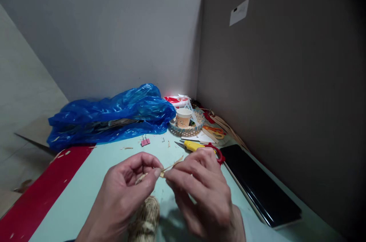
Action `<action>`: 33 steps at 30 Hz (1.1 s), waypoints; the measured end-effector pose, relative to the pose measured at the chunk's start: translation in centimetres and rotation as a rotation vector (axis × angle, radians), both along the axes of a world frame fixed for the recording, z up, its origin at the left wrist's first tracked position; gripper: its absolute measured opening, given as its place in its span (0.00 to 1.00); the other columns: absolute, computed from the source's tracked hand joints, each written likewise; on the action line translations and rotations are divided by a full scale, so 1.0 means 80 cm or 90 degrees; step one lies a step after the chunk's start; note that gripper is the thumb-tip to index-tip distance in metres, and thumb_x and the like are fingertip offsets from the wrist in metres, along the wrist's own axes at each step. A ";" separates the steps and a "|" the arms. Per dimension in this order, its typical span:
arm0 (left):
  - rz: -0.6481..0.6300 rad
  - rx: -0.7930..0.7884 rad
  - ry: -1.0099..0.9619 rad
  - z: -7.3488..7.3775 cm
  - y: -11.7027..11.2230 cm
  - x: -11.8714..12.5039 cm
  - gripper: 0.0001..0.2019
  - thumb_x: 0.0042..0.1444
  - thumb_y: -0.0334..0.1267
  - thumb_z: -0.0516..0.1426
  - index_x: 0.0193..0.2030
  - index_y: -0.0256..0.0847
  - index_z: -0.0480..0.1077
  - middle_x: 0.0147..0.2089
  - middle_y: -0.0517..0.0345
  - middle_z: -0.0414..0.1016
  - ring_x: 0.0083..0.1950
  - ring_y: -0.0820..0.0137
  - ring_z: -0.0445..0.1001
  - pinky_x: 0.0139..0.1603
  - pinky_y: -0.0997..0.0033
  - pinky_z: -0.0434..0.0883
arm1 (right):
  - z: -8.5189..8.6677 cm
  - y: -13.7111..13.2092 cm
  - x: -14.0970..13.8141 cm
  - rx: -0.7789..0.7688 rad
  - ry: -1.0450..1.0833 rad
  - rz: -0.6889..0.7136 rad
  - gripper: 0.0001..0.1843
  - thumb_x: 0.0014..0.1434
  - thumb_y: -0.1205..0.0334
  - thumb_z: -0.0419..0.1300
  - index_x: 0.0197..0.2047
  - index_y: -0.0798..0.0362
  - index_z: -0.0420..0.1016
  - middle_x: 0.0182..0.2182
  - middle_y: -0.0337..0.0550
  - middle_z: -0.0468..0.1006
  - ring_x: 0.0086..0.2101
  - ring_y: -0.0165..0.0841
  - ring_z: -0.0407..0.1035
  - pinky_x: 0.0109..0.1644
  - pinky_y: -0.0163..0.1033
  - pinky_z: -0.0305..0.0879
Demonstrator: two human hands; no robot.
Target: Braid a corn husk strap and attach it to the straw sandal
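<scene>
My left hand (126,192) and my right hand (200,188) meet low in the middle of the view, both pinching a thin pale straw strip (171,166) between thumb and fingertips. The strip's free end sticks up and to the right. Below my left hand lies a woven straw piece (147,215), partly hidden by the wrist. Whether the strip joins it I cannot tell.
Yellow and red scissors (197,146) lie just beyond my right hand. A pink binder clip (145,141), a blue plastic bag (114,116), a small woven basket (197,124) holding a paper cup (183,116), and a black flat slab (260,184) sit on the pale green table (85,181). Grey partitions close off the back and right.
</scene>
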State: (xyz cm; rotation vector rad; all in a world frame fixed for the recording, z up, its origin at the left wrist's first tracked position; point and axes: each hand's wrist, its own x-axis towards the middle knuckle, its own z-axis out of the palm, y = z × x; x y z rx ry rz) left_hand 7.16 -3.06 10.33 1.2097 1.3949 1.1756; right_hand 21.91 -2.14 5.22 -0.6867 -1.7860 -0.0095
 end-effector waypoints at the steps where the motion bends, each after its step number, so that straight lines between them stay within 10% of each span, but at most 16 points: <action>1: 0.011 0.016 0.006 0.000 -0.002 0.001 0.08 0.42 0.41 0.63 0.24 0.39 0.73 0.21 0.67 0.64 0.23 0.79 0.58 0.22 0.82 0.57 | 0.000 0.001 -0.001 -0.029 0.032 0.015 0.07 0.57 0.75 0.59 0.36 0.55 0.76 0.29 0.41 0.79 0.32 0.34 0.65 0.40 0.45 0.57; 13: 0.024 0.270 0.249 -0.024 -0.010 -0.006 0.02 0.48 0.40 0.62 0.27 0.50 0.77 0.28 0.66 0.79 0.29 0.72 0.76 0.28 0.82 0.71 | 0.012 0.003 0.002 -0.557 0.236 0.246 0.04 0.59 0.65 0.57 0.33 0.53 0.71 0.29 0.38 0.73 0.31 0.30 0.67 0.33 0.34 0.62; 24: -0.038 0.063 0.163 -0.002 -0.009 -0.003 0.08 0.46 0.44 0.63 0.23 0.45 0.72 0.24 0.64 0.71 0.27 0.71 0.69 0.26 0.79 0.68 | 0.024 -0.003 0.014 -0.385 0.083 0.241 0.15 0.60 0.69 0.60 0.51 0.54 0.68 0.37 0.38 0.77 0.36 0.27 0.71 0.43 0.31 0.66; 33: -0.145 -0.001 0.168 -0.006 0.001 -0.020 0.12 0.51 0.49 0.61 0.27 0.44 0.74 0.24 0.63 0.70 0.28 0.70 0.68 0.29 0.76 0.65 | 0.024 0.009 0.016 -0.378 0.038 0.240 0.04 0.62 0.71 0.60 0.35 0.57 0.75 0.26 0.36 0.77 0.27 0.24 0.71 0.35 0.27 0.65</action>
